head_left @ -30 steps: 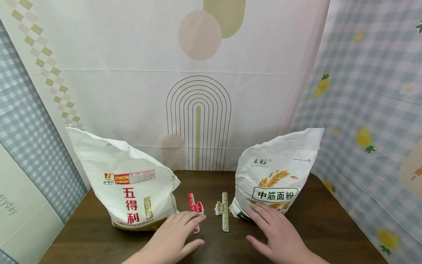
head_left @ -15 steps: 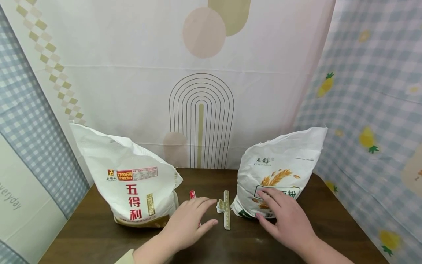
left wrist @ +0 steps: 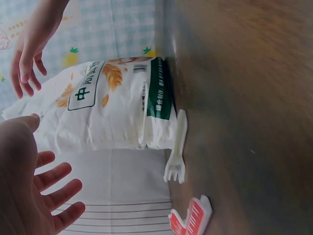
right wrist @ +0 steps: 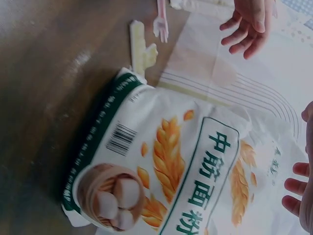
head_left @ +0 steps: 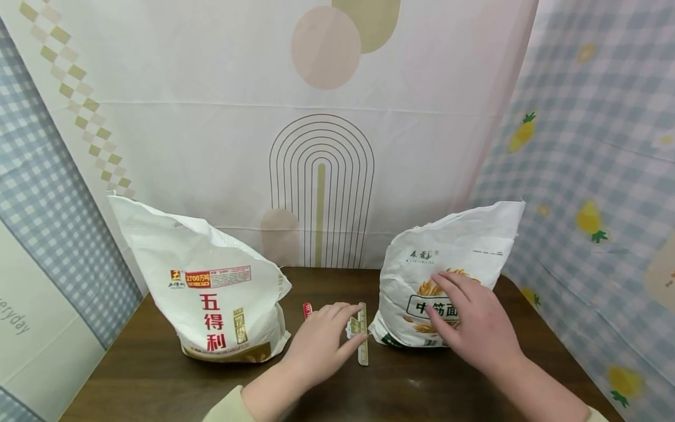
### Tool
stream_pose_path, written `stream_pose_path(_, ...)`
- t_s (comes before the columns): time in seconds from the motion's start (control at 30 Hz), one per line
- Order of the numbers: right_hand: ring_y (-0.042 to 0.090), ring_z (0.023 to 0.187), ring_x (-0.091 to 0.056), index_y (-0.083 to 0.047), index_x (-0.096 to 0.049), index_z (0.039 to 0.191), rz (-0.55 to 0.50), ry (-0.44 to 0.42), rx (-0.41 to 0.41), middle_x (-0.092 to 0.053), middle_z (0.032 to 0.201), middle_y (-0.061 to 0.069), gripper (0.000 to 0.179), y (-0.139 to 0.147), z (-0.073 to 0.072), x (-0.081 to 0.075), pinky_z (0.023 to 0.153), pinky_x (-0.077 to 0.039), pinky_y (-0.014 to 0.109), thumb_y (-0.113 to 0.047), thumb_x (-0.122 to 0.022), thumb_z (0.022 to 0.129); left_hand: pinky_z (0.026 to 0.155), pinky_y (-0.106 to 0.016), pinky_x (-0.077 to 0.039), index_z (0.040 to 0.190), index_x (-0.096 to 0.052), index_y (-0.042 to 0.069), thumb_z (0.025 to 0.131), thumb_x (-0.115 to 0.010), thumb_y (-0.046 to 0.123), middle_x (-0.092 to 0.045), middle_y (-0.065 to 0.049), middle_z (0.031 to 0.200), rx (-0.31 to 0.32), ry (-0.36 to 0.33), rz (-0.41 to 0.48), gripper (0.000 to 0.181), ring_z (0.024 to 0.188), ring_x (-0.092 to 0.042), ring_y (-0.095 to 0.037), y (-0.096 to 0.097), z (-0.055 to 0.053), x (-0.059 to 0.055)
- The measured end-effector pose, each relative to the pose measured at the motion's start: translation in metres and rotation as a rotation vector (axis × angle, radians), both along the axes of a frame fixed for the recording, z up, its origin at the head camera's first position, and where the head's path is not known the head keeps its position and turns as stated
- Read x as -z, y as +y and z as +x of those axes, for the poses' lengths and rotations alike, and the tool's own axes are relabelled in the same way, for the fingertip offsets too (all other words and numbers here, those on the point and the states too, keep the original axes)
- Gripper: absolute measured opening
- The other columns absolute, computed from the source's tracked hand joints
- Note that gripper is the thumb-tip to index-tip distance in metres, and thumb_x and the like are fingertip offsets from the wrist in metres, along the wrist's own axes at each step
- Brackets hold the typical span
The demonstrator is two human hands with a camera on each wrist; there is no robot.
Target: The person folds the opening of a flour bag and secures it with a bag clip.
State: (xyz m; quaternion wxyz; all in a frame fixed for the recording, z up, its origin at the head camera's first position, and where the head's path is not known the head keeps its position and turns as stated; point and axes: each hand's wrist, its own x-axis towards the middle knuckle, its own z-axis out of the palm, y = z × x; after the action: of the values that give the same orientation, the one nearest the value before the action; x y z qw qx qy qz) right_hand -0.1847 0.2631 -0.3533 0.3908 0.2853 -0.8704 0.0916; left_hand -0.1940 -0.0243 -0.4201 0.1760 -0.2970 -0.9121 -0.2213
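Note:
My left hand point(head_left: 324, 337), fingers spread and nothing in it, hovers over two bag clips. It mostly covers the red clip point(head_left: 307, 308) in the head view and overlaps the beige clip point(head_left: 363, 355). Both clips show in the left wrist view, the red clip point(left wrist: 196, 215) nearer the bottom. My right hand point(head_left: 477, 319) is in front of the right flour bag point(head_left: 401, 305), loosely bent fingers overlapping its printed wheat. In the right wrist view the right hand point(right wrist: 304, 188) appears apart from the bag, holding nothing. The left flour bag point(head_left: 232, 281) stands upright, its tall top slanting.
A dark wooden table point(head_left: 390, 392) carries both bags and the clips. Behind it hangs a pale patterned cloth point(head_left: 211, 146), with a blue checked curtain point(head_left: 575, 176) along the right side.
Both hands have risen and reached farther forward. The left has shifted right, over the clips; the right has gone from the bag's base up to its printed middle. Bags and clips stay put.

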Motion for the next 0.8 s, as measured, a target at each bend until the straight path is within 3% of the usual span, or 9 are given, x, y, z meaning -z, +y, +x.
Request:
stream_pose_path(0.4,0.037,0.111,-0.059,-0.002,-0.063,0.126,-0.083,0.072,0.051,-0.063,0.123,0.017,0.058,0.005,-0.013,-0.03,0.086,-0.047,0.059,-0.047,-0.047,0.094,0.102,-0.04,-0.045,0.139,-0.055,0.019,0.099,-0.053,0.049,-0.06,0.003,0.133,-0.052,-0.115,0.138,0.05,0.122,-0.056,-0.017,0.023,-0.016,-0.012)
stream_pose_path(0.8,0.042,0.116,-0.054,0.0,-0.06,0.128,-0.135,0.153,0.017,-0.059,0.127,0.021,0.058,0.001,-0.029,-0.069,0.093,-0.04,0.058,-0.044,-0.05,0.093,0.097,-0.041,-0.049,0.141,-0.053,0.019,0.099,-0.052,0.05,-0.059,0.003,0.132,-0.105,-0.219,0.303,0.052,0.123,-0.056,-0.017,0.05,-0.033,-0.034)
